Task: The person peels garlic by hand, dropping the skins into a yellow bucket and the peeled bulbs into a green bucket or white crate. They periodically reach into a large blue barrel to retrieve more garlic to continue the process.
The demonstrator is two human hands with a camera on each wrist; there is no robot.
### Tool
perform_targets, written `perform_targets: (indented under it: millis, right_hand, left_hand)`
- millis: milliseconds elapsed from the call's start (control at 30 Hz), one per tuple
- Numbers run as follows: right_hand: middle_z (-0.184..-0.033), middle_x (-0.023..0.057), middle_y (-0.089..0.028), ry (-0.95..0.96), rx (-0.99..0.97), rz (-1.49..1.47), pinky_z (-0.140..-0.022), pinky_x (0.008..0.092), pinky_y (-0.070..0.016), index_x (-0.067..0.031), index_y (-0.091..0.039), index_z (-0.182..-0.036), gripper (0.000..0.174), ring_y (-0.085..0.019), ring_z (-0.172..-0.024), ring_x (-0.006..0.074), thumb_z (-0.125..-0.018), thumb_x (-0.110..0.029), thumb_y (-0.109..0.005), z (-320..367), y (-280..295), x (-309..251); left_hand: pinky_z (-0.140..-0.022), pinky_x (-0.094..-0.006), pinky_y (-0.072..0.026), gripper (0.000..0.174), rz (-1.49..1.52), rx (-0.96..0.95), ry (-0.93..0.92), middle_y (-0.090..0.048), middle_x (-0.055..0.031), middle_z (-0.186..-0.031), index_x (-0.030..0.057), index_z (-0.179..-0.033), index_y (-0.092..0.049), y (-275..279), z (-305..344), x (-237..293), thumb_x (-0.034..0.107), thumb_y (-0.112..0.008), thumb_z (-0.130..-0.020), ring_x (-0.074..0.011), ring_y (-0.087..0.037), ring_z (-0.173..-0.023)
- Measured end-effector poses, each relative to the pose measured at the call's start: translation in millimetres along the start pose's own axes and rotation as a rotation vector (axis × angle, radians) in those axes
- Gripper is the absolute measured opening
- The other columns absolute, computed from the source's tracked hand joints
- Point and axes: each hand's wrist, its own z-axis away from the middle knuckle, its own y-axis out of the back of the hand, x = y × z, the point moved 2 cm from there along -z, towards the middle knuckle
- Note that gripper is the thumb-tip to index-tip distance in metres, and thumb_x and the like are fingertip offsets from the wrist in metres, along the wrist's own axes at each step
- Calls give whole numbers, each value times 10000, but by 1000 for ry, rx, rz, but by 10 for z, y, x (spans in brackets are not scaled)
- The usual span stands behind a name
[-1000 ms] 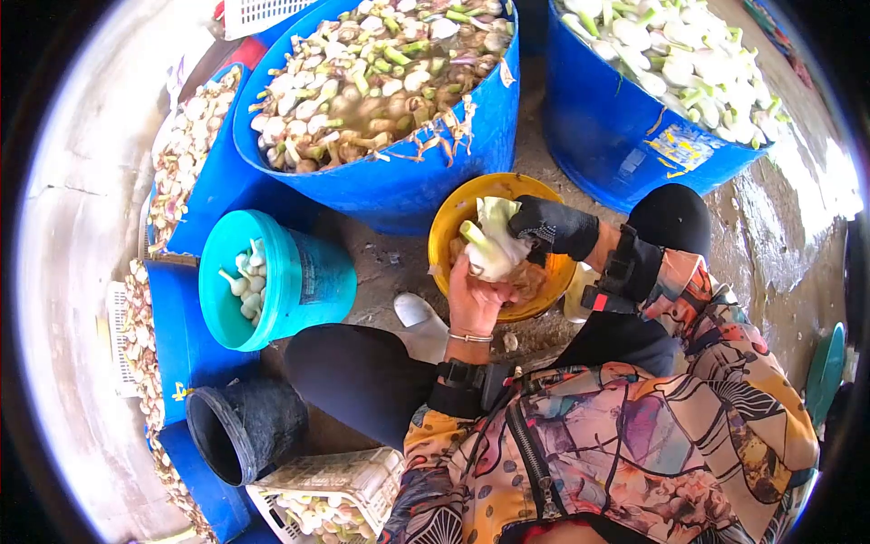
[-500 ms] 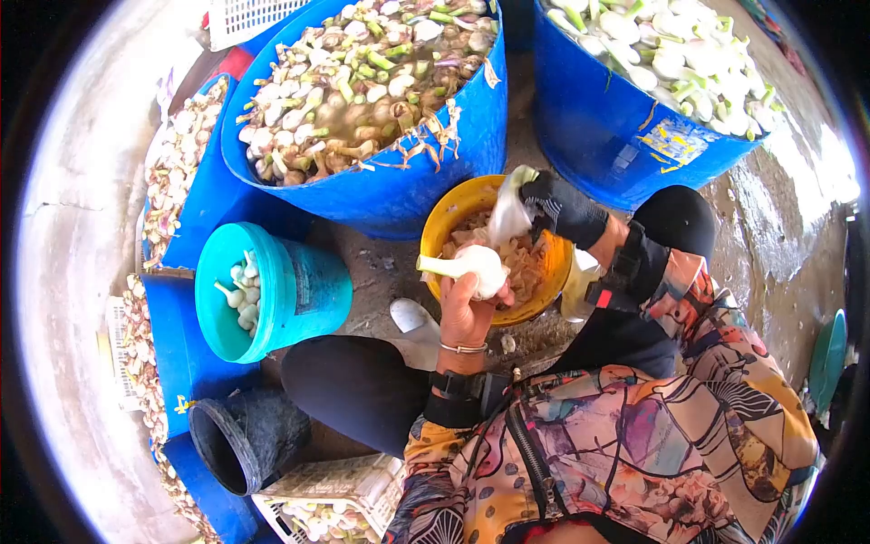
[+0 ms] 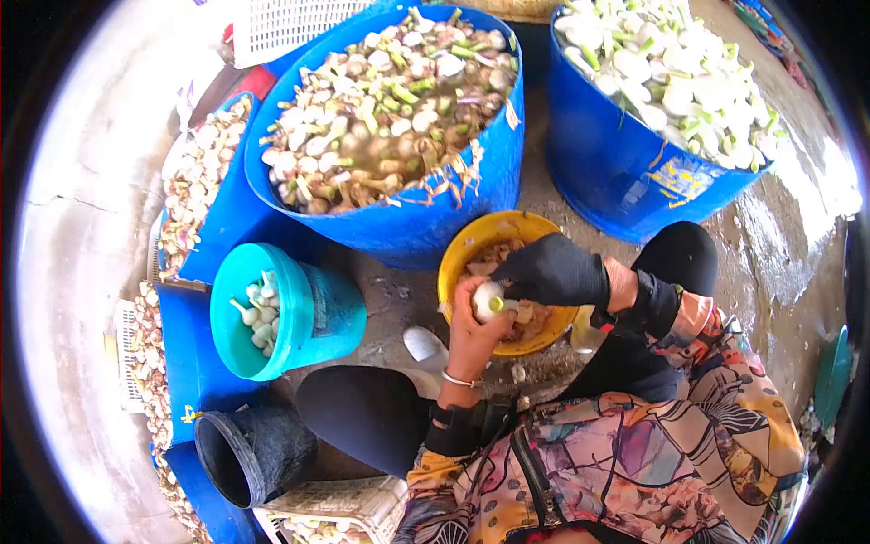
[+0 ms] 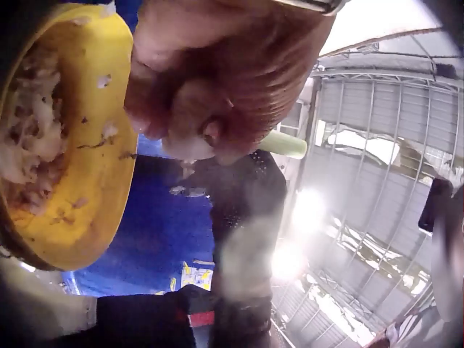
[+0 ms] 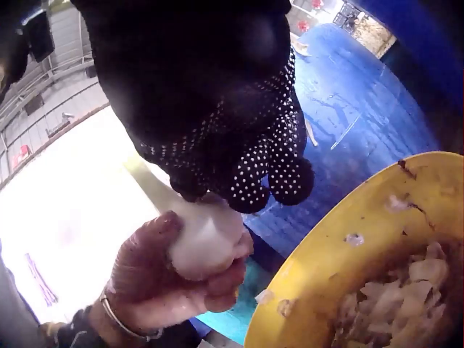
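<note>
My bare left hand grips a white garlic bulb over the near left part of a yellow tub. The cut green stem of the bulb points up toward the head camera. My right hand, in a black glove with white dots, reaches in from the right. In the right wrist view, its curled fingertips pinch at the upper side of the bulb, near the stem. Pale peeled skins lie inside the tub.
Left of the yellow tub stands a turquoise bucket with several white bulbs. Two big blue tubs full of garlic stand behind. A black bucket lies tilted at lower left, by a crate holding garlic.
My right hand let go of a strip of peeled skin over the tub and came back to the bulb. The bulb turned, its stem swinging from leftward to upward. The head view shifted slightly.
</note>
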Motion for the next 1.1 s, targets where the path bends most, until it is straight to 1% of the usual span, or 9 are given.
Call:
perform_targets:
  millis: [133,267,367,500,733,833,933,1033,1100]
  right_hand:
    - [-758,96,-627,55,-35,147,-607,400,-479,-128,-636,-867,129,-617,-704,302,-747,-175,-627,-18,-75,23]
    - [-828,130,-627,45,-18,35,-656,394,-490,-69,-616,-876,150,-617,-781,311,-759,-154,-575,21,-64,43]
    - [-781,135,-619,-48,47,-256,-658,382,-469,-21,-600,-866,174,-599,-729,281,-800,-180,-582,-28,4,154]
    - [-732,118,-581,-110,59,-674,-649,318,-446,30,-587,-877,168,-521,-677,155,-825,-130,-579,-9,-116,107]
    - [-758,64,-610,-110,-37,-975,-673,286,-450,25,-607,-907,194,-535,-695,123,-827,-148,-572,74,-448,-63]
    - [-738,51,-600,-240,-53,-1162,-637,272,-454,14,-613,-898,195,-536,-681,109,-820,-159,-570,113,-242,-38]
    - [-912,94,-638,-462,-75,-990,-698,285,-469,35,-599,-1019,264,-563,-817,121,-855,-171,-575,212,-42,220]
    - [-876,105,-646,-252,-78,-690,-689,319,-479,-12,-624,-961,251,-603,-765,201,-822,-219,-599,248,-164,470]
    - [-891,117,-650,-343,-123,-345,-689,352,-486,-46,-633,-954,259,-612,-752,272,-799,-253,-614,273,-224,544]
  left_hand:
    - [-829,-284,-442,534,-187,-18,-108,-530,-75,-1037,31,-1149,-452,19,21,-4,64,-699,-677,-161,-527,-929]
    - [-823,-281,-448,563,-250,-73,-44,-545,-73,-1037,36,-1194,-450,-4,62,30,64,-687,-684,-155,-534,-930]
    - [-741,-267,-493,507,171,-15,-99,-556,-47,-998,63,-1184,-479,-11,-24,46,46,-615,-696,-143,-566,-868]
    - [-551,-294,-491,395,869,-111,86,-594,-57,-1023,102,-1190,-461,104,-129,-253,378,-463,-906,-189,-603,-800]
    - [-519,-285,-457,424,861,195,163,-619,-39,-951,100,-1196,-478,-151,18,-190,417,-430,-916,-142,-587,-702]
    - [-469,-269,-413,466,1044,-70,170,-592,-36,-828,90,-1189,-482,-37,53,-268,451,-459,-895,-118,-503,-576]
    - [-431,-246,-346,472,1176,-176,149,-539,-54,-779,106,-1177,-471,-7,61,-208,451,-526,-859,-99,-419,-527]
    - [-421,-250,-375,531,1215,-242,100,-529,-78,-737,106,-1218,-425,-50,69,-167,469,-545,-850,-109,-425,-498]
    - [-411,-260,-391,583,1262,-286,93,-531,-90,-733,109,-1269,-374,-87,71,-174,470,-556,-849,-116,-428,-486]
